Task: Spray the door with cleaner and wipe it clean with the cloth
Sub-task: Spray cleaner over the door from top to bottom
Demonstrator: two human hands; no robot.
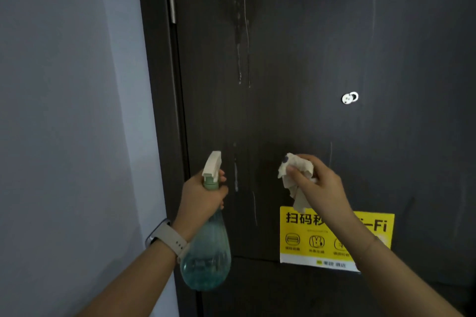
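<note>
**Bottle and cloth held up to the wet door**

Head view: the left hand grips the neck of the spray bottle, nozzle towards the dark door, where drips run. The right hand pinches the crumpled cloth near the door; whether they touch is unclear. The right forearm partly hides a yellow sticker.

The single head-worn view looks forward, close up, squarely at the dark door, with the grey wall at left.

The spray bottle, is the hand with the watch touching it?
Touching. The head view shows the left hand wrapped round the neck of the spray bottle, just below the white trigger head.
</note>
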